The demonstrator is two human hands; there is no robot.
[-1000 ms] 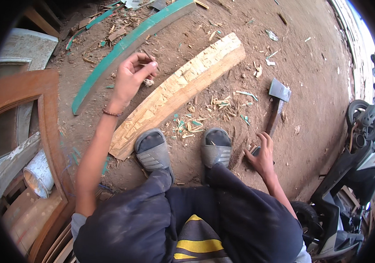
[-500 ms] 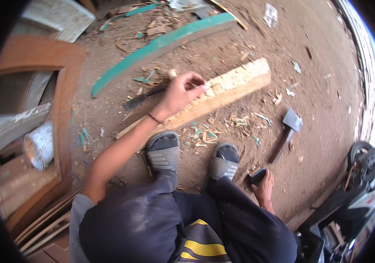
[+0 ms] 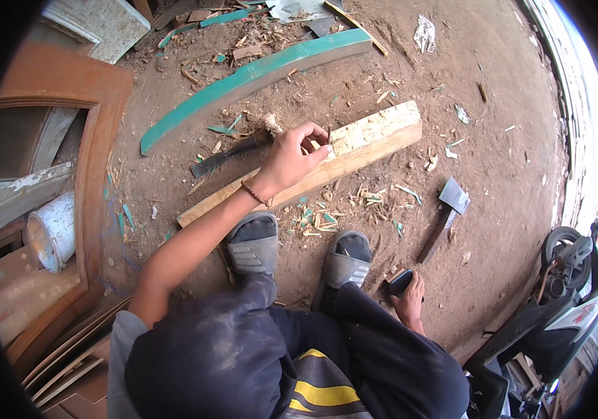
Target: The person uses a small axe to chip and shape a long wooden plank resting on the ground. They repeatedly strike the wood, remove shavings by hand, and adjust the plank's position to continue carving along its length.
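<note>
My left hand (image 3: 293, 159), with a beaded bracelet at its wrist, reaches over a pale wooden beam (image 3: 382, 135) with a rough, chipped top. Thumb and forefinger are pinched around a thin dark nail-like piece (image 3: 329, 133), standing up just above the beam. By my right foot, my right hand (image 3: 409, 302) is low near the ground, its fingers closed along a dark rectangular block (image 3: 401, 281); what kind of thing this is cannot be made out. Behind the left wrist lies a dark flat blade (image 3: 225, 159), partly hidden by the hand.
A hatchet-like tool (image 3: 444, 220) lies on the dirt to the right, amid wood chips (image 3: 323, 215). Beyond the beam rests a green-painted timber (image 3: 257, 77). A brown wooden frame (image 3: 100, 174) and a white bucket (image 3: 54, 230) are at left, a motorcycle (image 3: 557, 314) at right.
The whole view has shifted slightly and become sharper. My left hand keeps its pinch over the beam, and my right hand stays at the dark block.
</note>
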